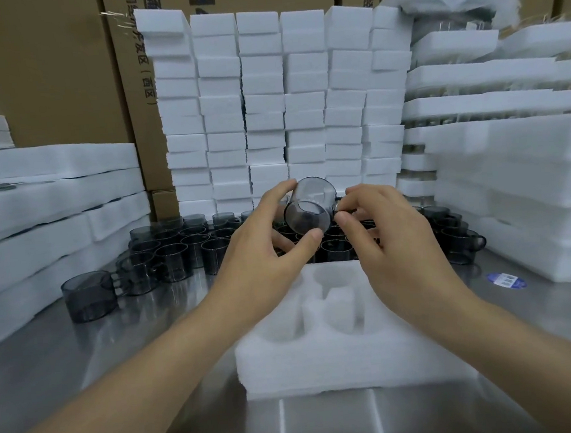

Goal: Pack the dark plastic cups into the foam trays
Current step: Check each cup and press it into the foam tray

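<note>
One smoky translucent handled cup (309, 207), tipped sideways: left hand (262, 249) grips body, right hand (391, 238) pinches handle, above foam tray (339, 359).

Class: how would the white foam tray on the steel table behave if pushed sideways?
Probably slides easily: the foam tray looks light and the steel table is smooth, shiny. Likely soft, denting under pressure; its edges look fuzzy. Low and broad, so unlikely to tip.

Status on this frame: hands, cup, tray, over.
Left hand grips dark cup, tilted, open end toward camera. Right hand pinches its handle. Foam tray below, visible pockets empty, nothing blocking.
</note>
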